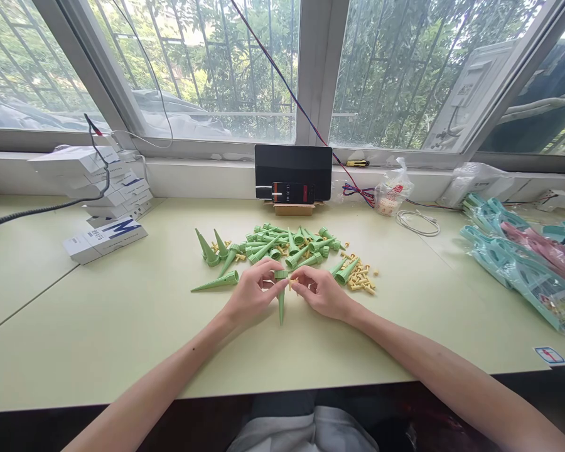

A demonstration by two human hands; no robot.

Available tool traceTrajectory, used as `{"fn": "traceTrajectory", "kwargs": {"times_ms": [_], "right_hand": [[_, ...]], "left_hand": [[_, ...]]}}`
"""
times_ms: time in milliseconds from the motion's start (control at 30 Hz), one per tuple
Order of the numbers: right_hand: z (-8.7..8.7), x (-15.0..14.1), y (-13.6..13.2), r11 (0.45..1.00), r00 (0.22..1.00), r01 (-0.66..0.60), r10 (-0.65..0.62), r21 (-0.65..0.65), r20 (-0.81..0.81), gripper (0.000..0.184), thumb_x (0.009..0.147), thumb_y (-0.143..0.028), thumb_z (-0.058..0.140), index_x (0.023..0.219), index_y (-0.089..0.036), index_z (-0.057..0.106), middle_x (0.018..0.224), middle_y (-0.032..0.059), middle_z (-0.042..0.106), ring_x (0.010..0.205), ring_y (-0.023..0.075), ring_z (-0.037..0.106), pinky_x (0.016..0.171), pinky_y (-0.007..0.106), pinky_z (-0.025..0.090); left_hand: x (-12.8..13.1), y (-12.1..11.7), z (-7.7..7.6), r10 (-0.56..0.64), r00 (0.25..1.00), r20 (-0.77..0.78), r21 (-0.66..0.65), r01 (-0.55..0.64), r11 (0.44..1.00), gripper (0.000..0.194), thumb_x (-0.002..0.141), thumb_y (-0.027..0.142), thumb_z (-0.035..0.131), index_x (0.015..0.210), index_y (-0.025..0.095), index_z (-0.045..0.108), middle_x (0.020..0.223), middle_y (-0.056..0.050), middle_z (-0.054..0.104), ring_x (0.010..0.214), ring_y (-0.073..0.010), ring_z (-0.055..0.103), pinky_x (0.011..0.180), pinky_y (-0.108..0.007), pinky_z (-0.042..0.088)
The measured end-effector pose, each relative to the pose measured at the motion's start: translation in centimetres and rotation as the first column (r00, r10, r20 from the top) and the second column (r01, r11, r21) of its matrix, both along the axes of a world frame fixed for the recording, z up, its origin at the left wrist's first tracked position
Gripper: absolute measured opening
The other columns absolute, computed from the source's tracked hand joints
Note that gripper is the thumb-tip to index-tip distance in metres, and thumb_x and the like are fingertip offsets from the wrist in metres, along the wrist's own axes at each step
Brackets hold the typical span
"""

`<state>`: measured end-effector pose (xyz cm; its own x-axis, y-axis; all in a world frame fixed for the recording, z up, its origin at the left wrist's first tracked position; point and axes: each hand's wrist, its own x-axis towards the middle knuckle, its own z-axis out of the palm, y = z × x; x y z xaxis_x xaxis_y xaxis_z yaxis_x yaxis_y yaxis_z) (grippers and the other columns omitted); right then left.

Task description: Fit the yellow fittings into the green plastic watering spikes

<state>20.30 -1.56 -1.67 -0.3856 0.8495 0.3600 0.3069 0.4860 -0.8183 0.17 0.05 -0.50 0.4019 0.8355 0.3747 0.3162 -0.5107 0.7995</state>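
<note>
My left hand [253,290] pinches a green cone spike [281,300] by its wide top end, its point aimed down toward me. My right hand [321,291] is closed on a small yellow plug [291,284] held right beside the spike's top. Just behind my hands lies a heap of green spikes [275,246] on the pale green table [122,314]. To the right of the heap, several small yellow plugs [360,278] are scattered. One green spike [215,283] lies alone to the left of my left hand.
A stack of white boxes [104,196] stands at the back left, with a black cable over it. A dark tablet and a phone on a stand [292,177] sit under the window. Bags of teal parts [518,263] fill the right side; a coiled white cable [419,222] lies nearby.
</note>
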Motion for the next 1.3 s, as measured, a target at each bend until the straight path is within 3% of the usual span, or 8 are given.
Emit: {"fn": "traceTrajectory", "kwargs": {"times_ms": [233, 533, 800, 1300], "right_hand": [[-0.22, 0.07, 0.17, 1.000, 1.000, -0.009, 0.009, -0.011, 0.004, 0.021, 0.095, -0.034, 0.055, 0.101, -0.016, 0.064, 0.072, 0.0005, 0.059, 0.063, 0.0124, 0.051, 0.057, 0.024, 0.043], [-0.37, 0.06, 0.15, 0.999, 1.000, -0.027, 0.028, -0.023, 0.010, 0.027, 0.098, -0.038, 0.050, 0.101, -0.016, 0.065, 0.081, 0.0048, 0.068, 0.068, 0.0141, 0.057, 0.059, 0.025, 0.046], [-0.31, -0.02, 0.12, 1.000, 1.000, 0.021, -0.021, 0.005, 0.002, 0.023, 0.096, -0.038, 0.053, 0.103, -0.017, 0.062, 0.077, 0.0029, 0.064, 0.067, 0.0144, 0.056, 0.059, 0.025, 0.046], [-0.59, 0.07, 0.24, 1.000, 1.000, -0.005, 0.005, -0.002, 0.000, 0.021, 0.098, -0.036, 0.050, 0.103, -0.018, 0.060, 0.073, 0.0016, 0.064, 0.066, 0.0143, 0.057, 0.062, 0.026, 0.046]], "left_hand": [[-0.04, 0.10, -0.06, 0.012, 1.000, -0.019, 0.009, -0.011, 1.000, 0.020, 0.089, 0.037, 0.063, 0.097, 0.019, 0.064, 0.099, -0.005, 0.060, 0.069, -0.0109, 0.054, 0.060, -0.025, 0.055], [-0.08, 0.05, -0.02, -0.009, 1.000, -0.007, 0.003, 0.009, 1.000, 0.021, 0.089, 0.038, 0.063, 0.098, 0.019, 0.064, 0.100, -0.005, 0.061, 0.079, -0.0142, 0.062, 0.063, -0.026, 0.058], [0.00, 0.00, 0.11, -0.012, 1.000, -0.003, 0.006, 0.012, 1.000, 0.021, 0.088, 0.038, 0.064, 0.098, 0.019, 0.065, 0.099, -0.005, 0.062, 0.075, -0.0133, 0.061, 0.063, -0.026, 0.059], [0.05, -0.10, 0.06, -0.039, 0.999, -0.014, -0.007, 0.039, 0.999, 0.022, 0.090, 0.039, 0.062, 0.099, 0.019, 0.065, 0.098, -0.005, 0.060, 0.079, -0.0140, 0.061, 0.063, -0.026, 0.058]]}}
